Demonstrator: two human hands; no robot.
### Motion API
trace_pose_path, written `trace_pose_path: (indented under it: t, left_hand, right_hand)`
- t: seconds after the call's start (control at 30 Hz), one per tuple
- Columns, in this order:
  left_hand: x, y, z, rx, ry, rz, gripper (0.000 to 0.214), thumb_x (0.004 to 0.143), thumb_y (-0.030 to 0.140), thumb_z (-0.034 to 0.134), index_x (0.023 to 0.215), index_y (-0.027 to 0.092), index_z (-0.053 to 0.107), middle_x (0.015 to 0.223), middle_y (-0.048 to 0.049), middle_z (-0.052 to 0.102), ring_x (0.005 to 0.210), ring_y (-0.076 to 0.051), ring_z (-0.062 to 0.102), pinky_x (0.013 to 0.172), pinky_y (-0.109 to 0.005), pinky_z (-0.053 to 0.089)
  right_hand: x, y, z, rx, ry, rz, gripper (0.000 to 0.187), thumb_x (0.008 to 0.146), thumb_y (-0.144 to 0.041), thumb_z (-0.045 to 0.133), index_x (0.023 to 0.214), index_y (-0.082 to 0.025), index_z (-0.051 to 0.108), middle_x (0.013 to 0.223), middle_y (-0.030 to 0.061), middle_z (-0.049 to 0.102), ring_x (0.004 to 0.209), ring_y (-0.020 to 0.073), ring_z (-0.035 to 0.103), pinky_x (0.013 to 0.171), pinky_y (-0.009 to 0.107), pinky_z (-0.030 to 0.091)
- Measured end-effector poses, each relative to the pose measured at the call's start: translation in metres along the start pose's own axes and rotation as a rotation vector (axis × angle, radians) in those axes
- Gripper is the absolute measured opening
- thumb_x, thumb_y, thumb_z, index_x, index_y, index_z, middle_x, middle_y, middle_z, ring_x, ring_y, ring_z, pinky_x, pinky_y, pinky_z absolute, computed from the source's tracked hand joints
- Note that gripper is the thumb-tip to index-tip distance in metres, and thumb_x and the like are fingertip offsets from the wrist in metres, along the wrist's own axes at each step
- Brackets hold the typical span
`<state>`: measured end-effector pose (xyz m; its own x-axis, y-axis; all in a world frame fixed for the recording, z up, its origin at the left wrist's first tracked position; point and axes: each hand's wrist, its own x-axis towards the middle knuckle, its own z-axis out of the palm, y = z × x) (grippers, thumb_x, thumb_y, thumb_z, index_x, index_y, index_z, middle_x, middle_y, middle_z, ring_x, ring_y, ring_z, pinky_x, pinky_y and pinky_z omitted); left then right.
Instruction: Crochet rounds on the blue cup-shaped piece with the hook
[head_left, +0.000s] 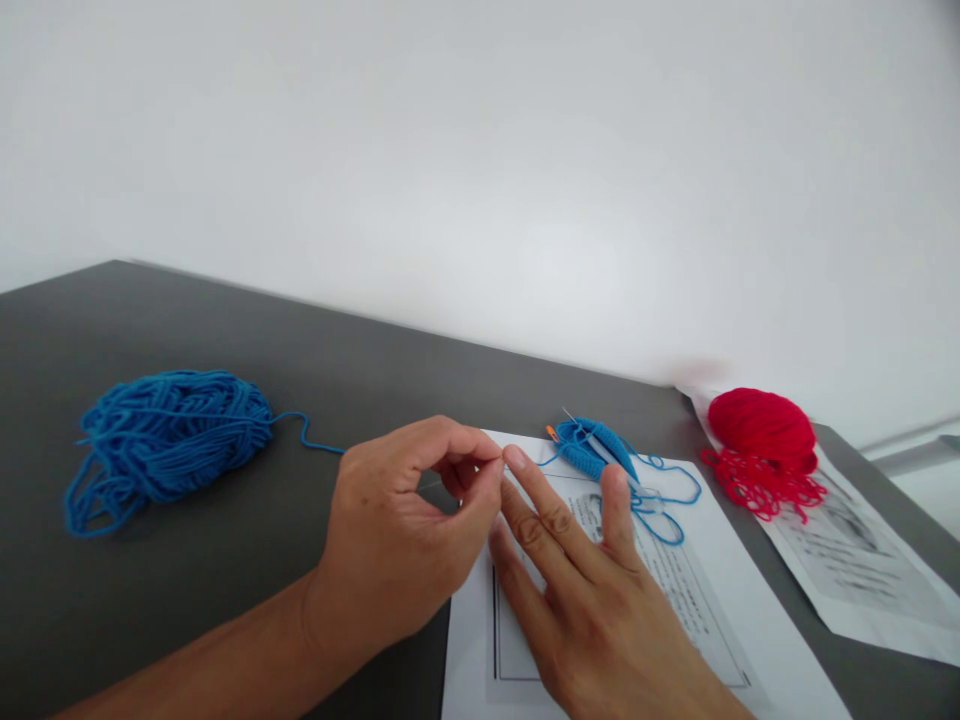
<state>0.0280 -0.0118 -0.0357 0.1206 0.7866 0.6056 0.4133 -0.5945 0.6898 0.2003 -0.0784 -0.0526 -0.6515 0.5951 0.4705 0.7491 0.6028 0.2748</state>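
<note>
My left hand point(405, 530) is curled, its thumb and forefinger pinched together at the upper left corner of a printed sheet of paper point(675, 600); what the pinch holds is too small to make out. My right hand point(592, 590) lies flat on that sheet with fingers spread, the forefinger tip touching the left hand's pinch. Just beyond the fingertips a small blue crochet piece point(596, 450) with a crochet hook point(600, 445) and a loose blue strand rests on the paper. A blue yarn skein point(169, 435) lies to the left, its strand trailing toward my left hand.
A red yarn ball point(761, 430) with loose loops sits on a second printed sheet point(862, 580) at the right. The dark grey table point(225, 590) ends against a white wall, with its right edge near the red yarn.
</note>
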Motion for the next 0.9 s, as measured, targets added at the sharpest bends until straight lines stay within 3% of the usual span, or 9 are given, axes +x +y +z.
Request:
trace_pose_path:
  t: [0.4,0.9]
  left_hand:
    - [-0.0025,-0.0018,0.0015,0.002,-0.001,0.019,0.016,0.078,0.007,0.065,0.073,0.022,0.069,0.062,0.0085,0.067,0.054,-0.006,0.061,0.058,-0.017,0.049]
    - [-0.0001,0.0022,0.0053,0.094,-0.01,-0.025,0.014,0.075,0.008,0.063,0.067,0.019,0.066,0.056,0.008,0.06,0.049,-0.004,0.055,0.056,-0.015,0.045]
  right_hand:
    - [0.0004,-0.0021,0.0012,0.021,-0.003,0.003,0.037,0.1,-0.014,0.039,0.109,-0.009,0.075,0.148,0.0212,0.059,0.16,0.0333,0.018,0.132,0.055,-0.003]
    - [0.0014,-0.0095,0.0016,0.064,-0.005,0.005,0.031,0.097,-0.011,0.046,0.113,-0.006,0.072,0.145,0.0236,0.061,0.157,0.0393,0.024,0.131,0.055,0.001]
